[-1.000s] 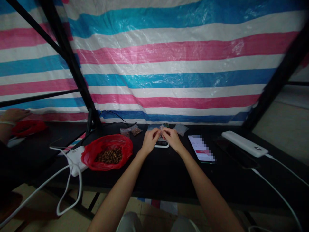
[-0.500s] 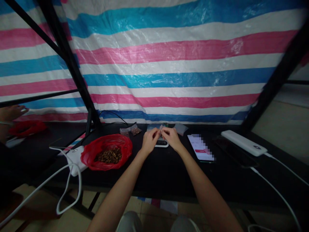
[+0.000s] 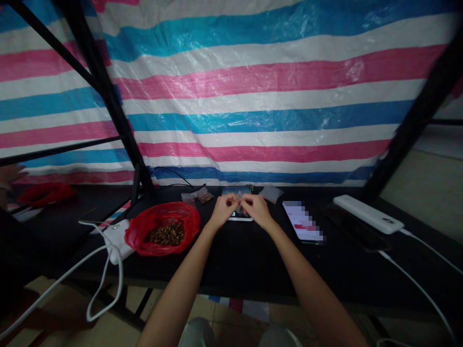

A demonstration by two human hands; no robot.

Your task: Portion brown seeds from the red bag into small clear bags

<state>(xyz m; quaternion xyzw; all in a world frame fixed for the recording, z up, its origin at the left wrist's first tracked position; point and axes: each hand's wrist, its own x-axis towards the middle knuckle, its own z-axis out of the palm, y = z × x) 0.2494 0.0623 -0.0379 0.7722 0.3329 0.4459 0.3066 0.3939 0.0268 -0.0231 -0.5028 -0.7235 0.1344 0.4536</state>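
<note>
Right now both of my hands meet over the middle of the black tabletop [image 3: 253, 260], toward its far edge. My left hand [image 3: 223, 208] and my right hand [image 3: 255, 208] each pinch one side of a small clear plastic bag [image 3: 239, 198] between thumb and fingertips, the fingers curled in close and narrow around it. What the bag holds is too small and dim for me to tell. Just below and behind it, partly covered by my hands, lies a small flat scale [image 3: 239, 217] with a pale rim, resting on the tabletop.

To my left a red plastic bag [image 3: 163, 231] sits open, with brown pieces [image 3: 167, 233] heaped inside. Beyond it, near the far edge, lie two small filled packets [image 3: 197, 195], and another clear packet [image 3: 271, 193] lies near the far edge on the right. A phone [image 3: 303, 221] with its screen lit lies to the right of my right hand, apart from it. Farther right, toward the right edge, a white power bank [image 3: 368, 214] rests with a white cable [image 3: 427, 250] running off it. At the left edge another white device [image 3: 116, 233] lies with its looped cable [image 3: 104, 279] hanging over the side. A striped tarp [image 3: 253, 96] hangs behind the tabletop.
</note>
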